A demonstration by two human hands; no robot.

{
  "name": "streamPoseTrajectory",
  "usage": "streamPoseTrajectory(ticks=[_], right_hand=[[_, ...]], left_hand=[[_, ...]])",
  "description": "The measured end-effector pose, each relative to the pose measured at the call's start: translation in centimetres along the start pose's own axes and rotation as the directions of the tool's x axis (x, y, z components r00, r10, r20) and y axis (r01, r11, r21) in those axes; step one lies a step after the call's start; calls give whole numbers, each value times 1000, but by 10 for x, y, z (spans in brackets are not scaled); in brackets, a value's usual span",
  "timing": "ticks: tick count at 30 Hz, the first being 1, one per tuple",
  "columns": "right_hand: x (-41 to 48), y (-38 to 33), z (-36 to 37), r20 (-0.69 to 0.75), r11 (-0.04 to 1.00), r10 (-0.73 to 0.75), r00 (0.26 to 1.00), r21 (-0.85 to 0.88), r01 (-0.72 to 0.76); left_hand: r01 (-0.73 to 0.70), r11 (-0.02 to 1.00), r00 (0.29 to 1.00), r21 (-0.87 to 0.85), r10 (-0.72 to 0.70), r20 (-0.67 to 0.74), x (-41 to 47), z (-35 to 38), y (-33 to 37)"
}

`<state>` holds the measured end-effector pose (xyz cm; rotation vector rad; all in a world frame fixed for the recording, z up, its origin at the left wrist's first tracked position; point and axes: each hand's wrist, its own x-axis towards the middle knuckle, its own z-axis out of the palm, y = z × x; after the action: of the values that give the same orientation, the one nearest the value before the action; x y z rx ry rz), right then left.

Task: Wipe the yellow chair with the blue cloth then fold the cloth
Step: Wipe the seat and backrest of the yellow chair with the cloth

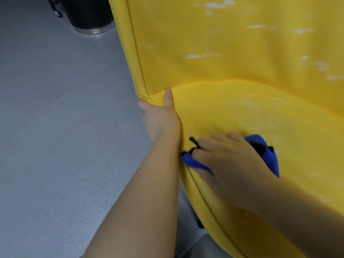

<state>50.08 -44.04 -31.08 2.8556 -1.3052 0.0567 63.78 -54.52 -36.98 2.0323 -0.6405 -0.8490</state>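
The yellow chair (232, 53) fills the right side of the view, its backrest streaked with white marks and its seat curving toward me. My left hand (162, 118) grips the chair's left edge where the backrest meets the seat, thumb lying on the seat. My right hand (229, 155) presses the blue cloth (268, 153) flat against the left part of the seat. The cloth is bunched under my palm, showing on both sides of the hand, and has black trim and a black loop.
Grey floor (55, 127) spreads to the left of the chair. A black cylindrical object with a metal rim (91, 17) stands on the floor at the top left, just behind the chair's edge.
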Motion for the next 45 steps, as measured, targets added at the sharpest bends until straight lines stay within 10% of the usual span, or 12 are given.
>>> streamPoseTrajectory(ticks=[14, 25, 34, 45], right_hand=[[92, 73, 8, -137, 928, 352, 926, -73, -364], [-39, -23, -3, 100, 992, -60, 993, 118, 48], [38, 14, 14, -167, 999, 10, 986, -47, -18], [-50, -19, -7, 46, 997, -19, 999, 70, 16]], left_hand=[[-21, 1000, 1000, 21, 21, -18, -1, 0, -3], [-17, 997, 999, 73, 19, -26, -1, -1, -3], [-52, 994, 998, 100, 55, -27, 2, 0, -3], [-67, 992, 998, 102, 68, -8, -2, -3, -3]])
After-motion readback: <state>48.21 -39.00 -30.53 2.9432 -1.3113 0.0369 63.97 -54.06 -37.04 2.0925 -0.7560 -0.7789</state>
